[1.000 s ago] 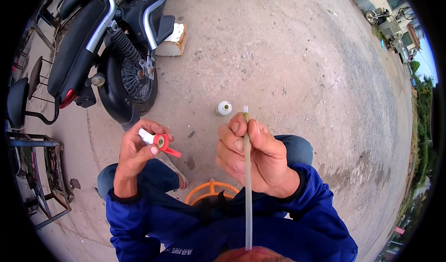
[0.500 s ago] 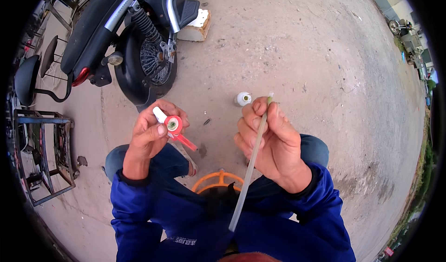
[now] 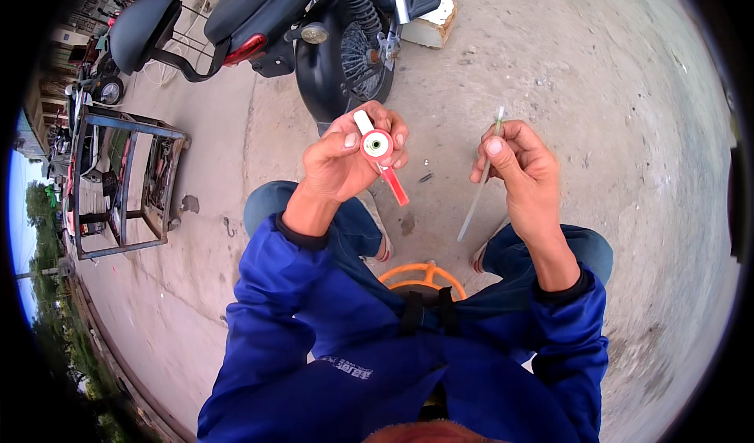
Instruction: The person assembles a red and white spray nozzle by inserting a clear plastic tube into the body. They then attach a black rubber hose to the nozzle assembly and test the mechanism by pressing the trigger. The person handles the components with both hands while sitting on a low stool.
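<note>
Held between the thumb and fingers of my left hand point(image 3: 357, 148) is a red-and-white trigger spray head point(image 3: 377, 144). Its round opening faces up, the white end points away from me and the red lever hangs toward me. My right hand point(image 3: 522, 164) pinches a thin translucent tube point(image 3: 473, 210) near its upper end, between thumb and forefinger. The tube slants down to the left, and its tip above the fingers looks greenish. The two hands are apart, and the tube does not touch the spray head.
A black scooter point(image 3: 345, 58) stands ahead on the left, beside a white block point(image 3: 430, 25). A metal frame cart point(image 3: 126, 248) holding assorted items is at the left. An orange ring-shaped stool part point(image 3: 428, 270) shows between my knees, above concrete ground.
The view has swung, so the scooter and cart sit further right. The tube now hangs more steeply away from me in my right hand. The white bottle seen before is hidden.
</note>
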The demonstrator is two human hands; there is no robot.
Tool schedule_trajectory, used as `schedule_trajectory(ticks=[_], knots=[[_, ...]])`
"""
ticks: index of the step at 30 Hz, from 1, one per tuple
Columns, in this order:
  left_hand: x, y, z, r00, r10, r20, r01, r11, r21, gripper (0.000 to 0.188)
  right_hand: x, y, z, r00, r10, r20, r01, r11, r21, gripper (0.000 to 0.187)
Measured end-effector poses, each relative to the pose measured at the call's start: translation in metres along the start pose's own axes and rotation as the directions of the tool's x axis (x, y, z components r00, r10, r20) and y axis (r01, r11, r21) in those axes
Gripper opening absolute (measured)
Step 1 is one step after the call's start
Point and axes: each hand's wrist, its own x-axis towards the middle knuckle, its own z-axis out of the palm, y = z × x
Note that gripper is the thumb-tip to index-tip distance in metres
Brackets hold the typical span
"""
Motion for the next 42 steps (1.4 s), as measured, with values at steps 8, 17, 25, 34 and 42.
schedule_trajectory(ticks=[8, 17, 25, 34, 42], knots=[[-0.003, 0.002, 0.000, 0.999, 0.037, 0.020, -0.037, 0.999, 0.007, 0.036, -0.009, 0.006, 0.016, 0.993, -0.117, 0.012, 0.116, 0.959, -0.257, 0.010], [0.001, -0.003, -0.005, 0.999, 0.040, 0.034, -0.041, 0.998, 0.038, 0.035, -0.009, -0.002, 0.019, 0.916, -0.395, 0.073, 0.367, 0.750, -0.551, 0.012], [0.006, -0.007, -0.004, 1.000, -0.006, -0.022, 0.008, 0.992, 0.122, 0.037, -0.009, 0.003, 0.019, 0.821, -0.545, 0.171, 0.509, 0.563, -0.651, 0.012], [0.012, -0.014, -0.001, 0.980, -0.044, -0.192, 0.052, 0.998, 0.040, 0.035, -0.010, 0.005, 0.020, 0.932, -0.355, 0.067, 0.330, 0.762, -0.557, 0.013], [0.011, -0.021, 0.004, 0.938, -0.086, -0.337, 0.154, 0.971, 0.181, 0.040, -0.004, 0.001, 0.018, 0.997, -0.072, 0.020, 0.073, 0.862, -0.501, 0.023]])
